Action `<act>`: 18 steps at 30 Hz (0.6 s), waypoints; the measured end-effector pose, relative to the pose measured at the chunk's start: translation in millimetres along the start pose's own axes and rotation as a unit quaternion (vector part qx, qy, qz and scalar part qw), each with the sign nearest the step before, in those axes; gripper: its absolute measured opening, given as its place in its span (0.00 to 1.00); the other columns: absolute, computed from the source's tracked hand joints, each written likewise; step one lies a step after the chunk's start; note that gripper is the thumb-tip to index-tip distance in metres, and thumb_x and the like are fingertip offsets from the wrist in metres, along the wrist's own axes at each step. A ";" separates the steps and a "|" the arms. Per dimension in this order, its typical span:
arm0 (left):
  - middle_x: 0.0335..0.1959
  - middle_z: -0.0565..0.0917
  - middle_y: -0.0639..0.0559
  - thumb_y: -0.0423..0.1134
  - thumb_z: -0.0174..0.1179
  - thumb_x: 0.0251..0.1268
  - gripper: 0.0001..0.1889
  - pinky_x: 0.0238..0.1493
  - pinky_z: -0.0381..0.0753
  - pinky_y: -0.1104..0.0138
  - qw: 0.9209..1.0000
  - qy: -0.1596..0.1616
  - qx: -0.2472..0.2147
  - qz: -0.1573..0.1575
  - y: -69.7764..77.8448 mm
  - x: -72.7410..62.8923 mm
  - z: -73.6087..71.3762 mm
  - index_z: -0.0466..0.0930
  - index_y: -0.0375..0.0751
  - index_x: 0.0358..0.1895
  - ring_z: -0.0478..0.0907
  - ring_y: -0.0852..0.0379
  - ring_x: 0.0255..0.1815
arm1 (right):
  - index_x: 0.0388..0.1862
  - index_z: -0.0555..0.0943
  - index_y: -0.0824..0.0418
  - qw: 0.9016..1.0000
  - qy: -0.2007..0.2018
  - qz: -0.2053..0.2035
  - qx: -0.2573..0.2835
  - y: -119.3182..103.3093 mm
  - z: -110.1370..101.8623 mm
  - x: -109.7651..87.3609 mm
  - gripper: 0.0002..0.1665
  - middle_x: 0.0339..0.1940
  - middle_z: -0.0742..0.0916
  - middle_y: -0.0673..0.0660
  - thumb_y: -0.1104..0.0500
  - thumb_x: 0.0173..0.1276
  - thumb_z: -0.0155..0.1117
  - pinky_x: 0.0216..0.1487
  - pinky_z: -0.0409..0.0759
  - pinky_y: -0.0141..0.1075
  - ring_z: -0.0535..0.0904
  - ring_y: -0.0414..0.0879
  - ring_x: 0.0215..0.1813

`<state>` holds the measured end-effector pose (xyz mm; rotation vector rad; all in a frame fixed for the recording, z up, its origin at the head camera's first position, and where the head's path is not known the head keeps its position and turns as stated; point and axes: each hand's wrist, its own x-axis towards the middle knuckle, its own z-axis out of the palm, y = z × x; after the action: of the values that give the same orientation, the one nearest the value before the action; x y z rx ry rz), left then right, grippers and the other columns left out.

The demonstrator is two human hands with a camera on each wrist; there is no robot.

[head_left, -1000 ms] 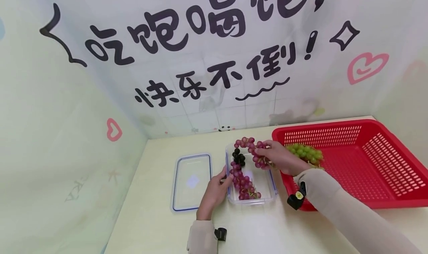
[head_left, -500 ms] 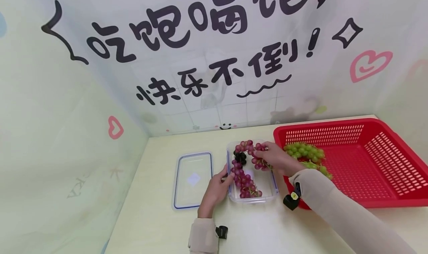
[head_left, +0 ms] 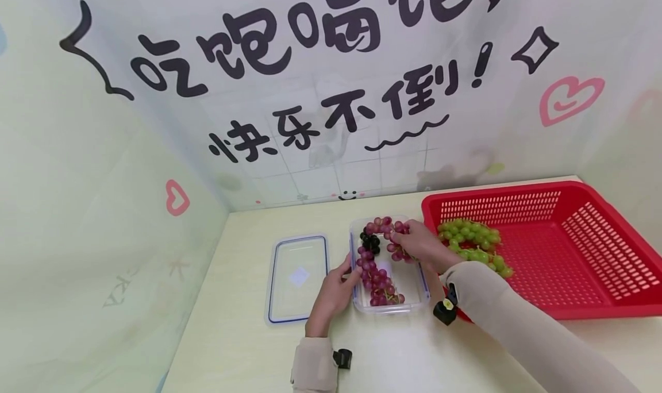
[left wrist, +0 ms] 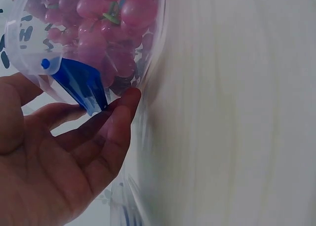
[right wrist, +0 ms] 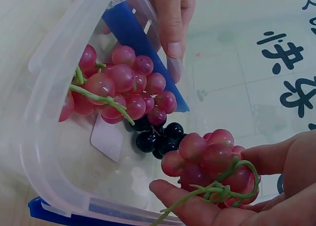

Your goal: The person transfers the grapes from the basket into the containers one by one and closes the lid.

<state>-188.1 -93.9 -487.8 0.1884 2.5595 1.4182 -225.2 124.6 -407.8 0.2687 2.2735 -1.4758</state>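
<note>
A clear food container (head_left: 408, 301) with blue side clips stands on the table. Inside it, a bunch of red grapes (head_left: 380, 284) lies along the left side, with a few black grapes (right wrist: 163, 137) behind. My left hand (head_left: 333, 295) grips the container's left wall, thumb over the rim and fingers outside by the blue clip (left wrist: 81, 85). At the container's back right, my right hand (head_left: 424, 243) holds a second bunch of red grapes (right wrist: 212, 162) between thumb and fingers. Its green stem trails over the fingers in the right wrist view.
A clear lid (head_left: 297, 281) with a blue seal lies flat left of the container. To the right stands a red plastic basket (head_left: 558, 266) with green grapes (head_left: 470, 235) at its left end. A printed wall sheet (head_left: 310, 174) rises behind the table.
My right hand has lowered the second red bunch into the container's back part and shifted slightly left. More of the green grapes show now. The left hand keeps its place.
</note>
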 end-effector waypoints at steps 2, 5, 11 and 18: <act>0.66 0.75 0.35 0.52 0.49 0.78 0.32 0.62 0.76 0.48 1.000 0.000 -0.002 -0.002 0.0 0.2 -0.1 0.57 0.41 0.77 0.79 0.40 0.59 | 0.55 0.68 0.67 1.000 0.001 0.004 -0.006 0.1 1.3 0.4 0.17 0.38 0.77 0.60 0.54 0.79 0.51 0.35 0.74 0.35 0.73 0.48 0.36; 0.67 0.74 0.36 0.52 0.49 0.78 0.32 0.63 0.75 0.48 1.000 -0.001 -0.004 -0.004 0.5 1.3 0.0 0.57 0.41 0.77 0.78 0.40 0.60 | 0.55 0.68 0.67 1.000 -0.002 0.011 -0.017 0.1 2.5 0.7 0.17 0.38 0.76 0.60 0.54 0.79 0.51 0.37 0.73 0.36 0.73 0.49 0.38; 0.66 0.75 0.36 0.52 0.49 0.78 0.32 0.62 0.76 0.49 1.000 -0.002 -0.005 -0.001 1.7 2.3 -1.4 0.57 0.41 0.77 0.79 0.40 0.59 | 0.56 0.68 0.67 0.999 -0.014 0.017 -0.035 0.6 4.4 0.4 0.20 0.37 0.75 0.60 0.51 0.79 0.51 0.40 0.71 0.38 0.71 0.50 0.40; 0.66 0.75 0.35 0.52 0.49 0.78 0.32 0.62 0.76 0.48 1.000 -0.004 -0.005 0.000 2.2 1.7 -4.3 0.57 0.40 0.77 0.78 0.40 0.60 | 0.57 0.69 0.68 0.999 -0.015 0.013 -0.051 0.6 8.2 0.6 0.22 0.38 0.77 0.60 0.51 0.77 0.53 0.40 0.73 0.38 0.73 0.50 0.41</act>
<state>-190.8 -95.9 -483.9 0.1935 2.5452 1.4279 -223.5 117.4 -411.5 0.2428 2.3031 -1.3377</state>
